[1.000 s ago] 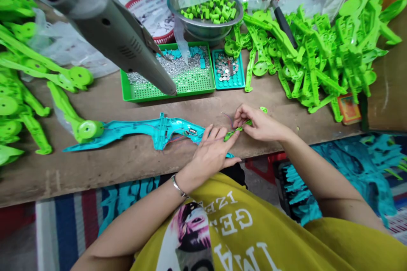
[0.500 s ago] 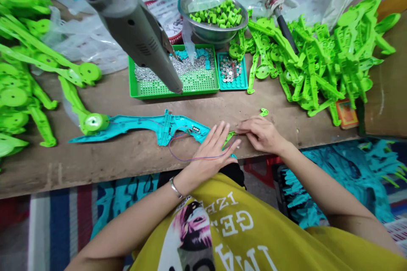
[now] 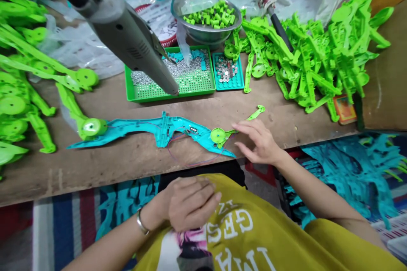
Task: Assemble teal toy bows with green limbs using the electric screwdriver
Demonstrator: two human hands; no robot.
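Observation:
A blue toy bow half [image 3: 136, 126] lies across the table, its inner side up, with thin red and blue wires looping from it. On its right end sits a green limb piece with a round disc [image 3: 218, 137], its thin arm reaching up and right. Beside that arm is my right hand [image 3: 259, 142], thumb and fingers apart; whether a fingertip touches it I cannot tell. My left hand [image 3: 192, 203] is off the bow, in front of the shirt, fingers curled in and palm hidden. Another green limb piece [image 3: 92, 128] covers the bow's left part.
A grey electric screwdriver [image 3: 133, 42] hangs above a green basket of screws [image 3: 171, 93]. Near it are a blue tray of small metal discs [image 3: 228, 72] and a metal bowl of green caps [image 3: 206, 29]. Green limb pieces [image 3: 318, 63] heap up on both sides.
My left hand has lifted off the bow's right end toward my body and curled. My right hand's fingers have spread. The green limb piece on that end is now uncovered.

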